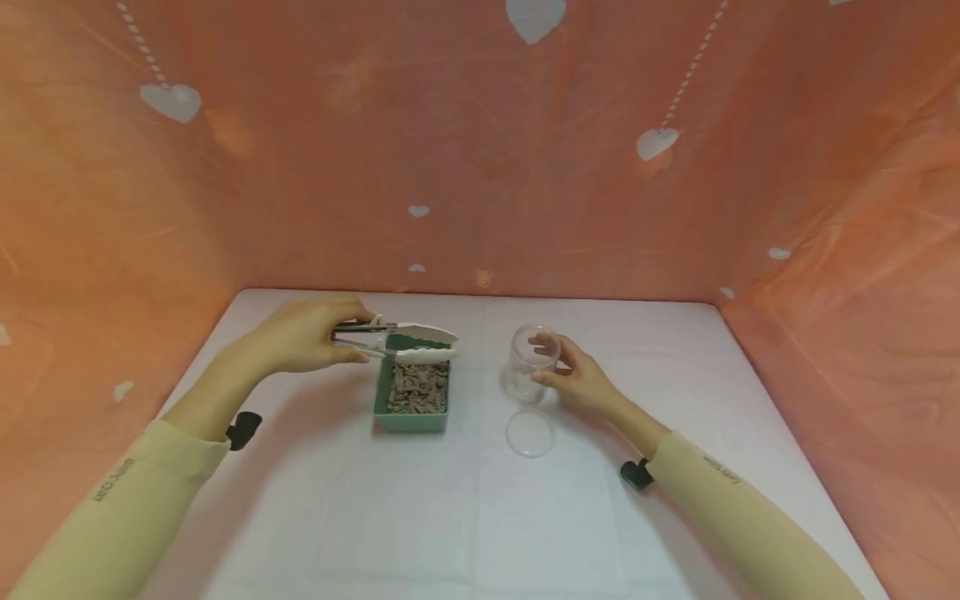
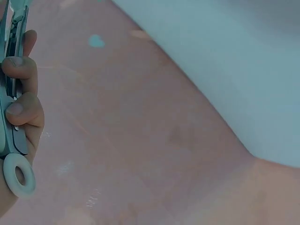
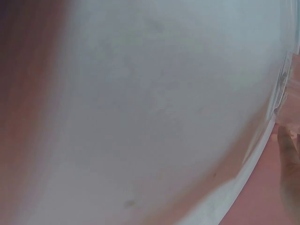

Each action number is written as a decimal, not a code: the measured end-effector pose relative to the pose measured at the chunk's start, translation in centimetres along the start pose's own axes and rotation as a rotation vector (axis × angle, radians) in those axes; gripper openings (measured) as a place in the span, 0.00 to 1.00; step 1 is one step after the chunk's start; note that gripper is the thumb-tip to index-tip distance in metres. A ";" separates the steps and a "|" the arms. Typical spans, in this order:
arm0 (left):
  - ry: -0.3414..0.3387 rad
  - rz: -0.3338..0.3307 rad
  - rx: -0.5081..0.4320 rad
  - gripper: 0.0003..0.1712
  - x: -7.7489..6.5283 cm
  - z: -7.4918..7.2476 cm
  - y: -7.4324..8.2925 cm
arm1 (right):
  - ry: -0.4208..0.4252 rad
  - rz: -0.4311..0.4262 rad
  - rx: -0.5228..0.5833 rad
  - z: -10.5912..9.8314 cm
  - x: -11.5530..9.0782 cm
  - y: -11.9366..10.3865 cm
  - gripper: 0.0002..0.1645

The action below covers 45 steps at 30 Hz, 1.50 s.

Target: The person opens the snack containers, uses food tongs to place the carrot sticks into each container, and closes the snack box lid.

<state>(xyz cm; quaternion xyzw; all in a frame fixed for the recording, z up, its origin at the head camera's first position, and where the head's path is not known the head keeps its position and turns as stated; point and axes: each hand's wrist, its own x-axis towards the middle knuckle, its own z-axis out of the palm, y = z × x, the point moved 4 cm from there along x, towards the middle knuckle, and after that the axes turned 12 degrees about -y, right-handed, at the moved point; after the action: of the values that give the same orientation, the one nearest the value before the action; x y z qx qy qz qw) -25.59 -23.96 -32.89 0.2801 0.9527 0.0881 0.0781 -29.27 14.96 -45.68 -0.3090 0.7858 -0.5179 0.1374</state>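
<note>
My left hand [image 1: 311, 335] grips a pair of tongs [image 1: 426, 332] by the handles. The tongs' scalloped white tips stand apart over the far part of a green rectangular container [image 1: 411, 422], with nothing between them. Brown, shredded-looking pieces [image 1: 417, 388] fill that container. In the left wrist view, fingers curl round the tongs [image 2: 14, 51], and a white ring [image 2: 29, 182] shows at the handle end. To the right, my right hand [image 1: 583, 379] holds a clear jar [image 1: 525, 365], thumb on the near side and fingers behind. The jar is uncovered at the top.
A clear round lid [image 1: 530, 433] lies on the white table [image 1: 420, 517] just in front of the jar. Orange cloth with white hearts [image 1: 480, 167] walls in the table at the back and both sides.
</note>
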 end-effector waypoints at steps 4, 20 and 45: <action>-0.032 -0.014 0.031 0.28 -0.7 0.6 -0.7 | -0.003 0.002 0.005 -0.1 -0.1 0.1 0.42; -0.149 -0.017 0.038 0.37 -0.9 2.0 -0.5 | -0.001 0.016 0.013 0.4 0.0 0.3 0.41; -0.149 -0.004 0.155 0.44 1.1 2.7 1.0 | 0.008 0.026 0.002 0.0 -0.1 0.3 0.41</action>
<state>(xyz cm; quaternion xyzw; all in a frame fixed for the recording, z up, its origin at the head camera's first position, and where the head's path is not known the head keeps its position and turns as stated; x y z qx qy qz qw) -25.48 -22.19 -35.46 0.2891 0.9488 -0.0073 0.1270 -29.30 15.06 -45.91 -0.2964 0.7899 -0.5179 0.1411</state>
